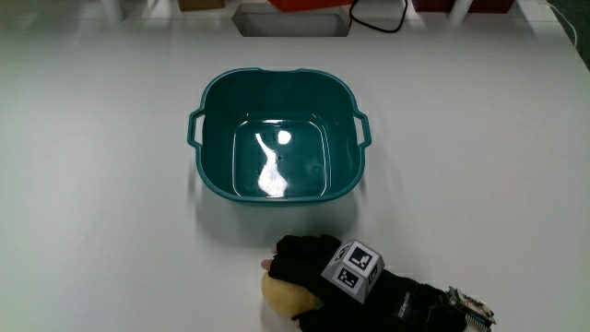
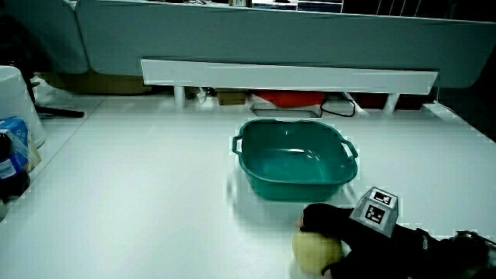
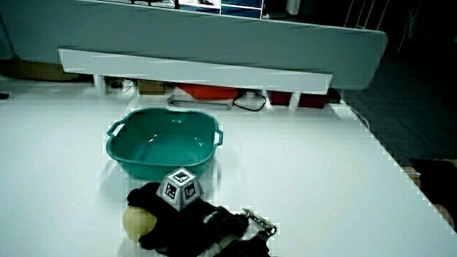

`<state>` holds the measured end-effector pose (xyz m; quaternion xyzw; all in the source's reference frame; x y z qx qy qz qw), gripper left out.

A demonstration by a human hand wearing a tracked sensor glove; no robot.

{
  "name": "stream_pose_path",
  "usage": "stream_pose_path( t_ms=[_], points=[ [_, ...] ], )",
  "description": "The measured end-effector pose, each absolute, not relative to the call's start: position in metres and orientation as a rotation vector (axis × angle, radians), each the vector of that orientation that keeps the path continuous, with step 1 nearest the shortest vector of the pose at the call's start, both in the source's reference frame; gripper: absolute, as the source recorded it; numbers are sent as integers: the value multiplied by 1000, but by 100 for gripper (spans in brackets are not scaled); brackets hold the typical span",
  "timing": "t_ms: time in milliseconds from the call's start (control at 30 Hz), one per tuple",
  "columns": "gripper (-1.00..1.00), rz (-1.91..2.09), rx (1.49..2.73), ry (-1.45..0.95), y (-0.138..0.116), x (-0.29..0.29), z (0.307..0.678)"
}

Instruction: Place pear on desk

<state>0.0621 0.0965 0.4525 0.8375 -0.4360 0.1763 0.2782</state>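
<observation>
Teal plastic, glossy and smooth, forms the one basin [image 1: 277,134] on the white table [image 1: 101,203]. It is squarish with rounded corners, has a small loop handle on each of two facing sides, and its flat bottom throws back bright glints of light; nothing lies inside it.

Nearer to the person than the basin, just off its near wall, sits a single pear [image 1: 284,292]. It is pale yellow, matte and rounded, more a plump ball than a necked shape from what shows. It rests on the table and stands apart from the basin, not touching it. In both side views the pear [image 2: 315,250] shows as a smooth yellowish lump on the tabletop [image 3: 140,220].

One hand [image 1: 313,267] in a black fabric glove lies over the pear, on the side turned away from the table's nearest edge. Its fingers curl down around the fruit in a close hold, covering about half of it. A small grey cube [image 1: 353,269] with black-and-white patterned faces is fixed on the back of the glove. The dark forearm [image 1: 415,309] runs from the hand toward the table's near edge, farther from the basin than the pear is.

Farther from the person than the basin, a low white partition [image 2: 287,75] runs along the table.
</observation>
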Motion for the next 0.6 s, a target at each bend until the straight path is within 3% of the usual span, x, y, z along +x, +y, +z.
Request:
stream_pose_path(
  t_ms=[433, 600],
  points=[
    [-100, 497, 2247, -1162, 95, 67, 447],
    [-100, 556, 2299, -1192, 91, 80, 436]
  ],
)
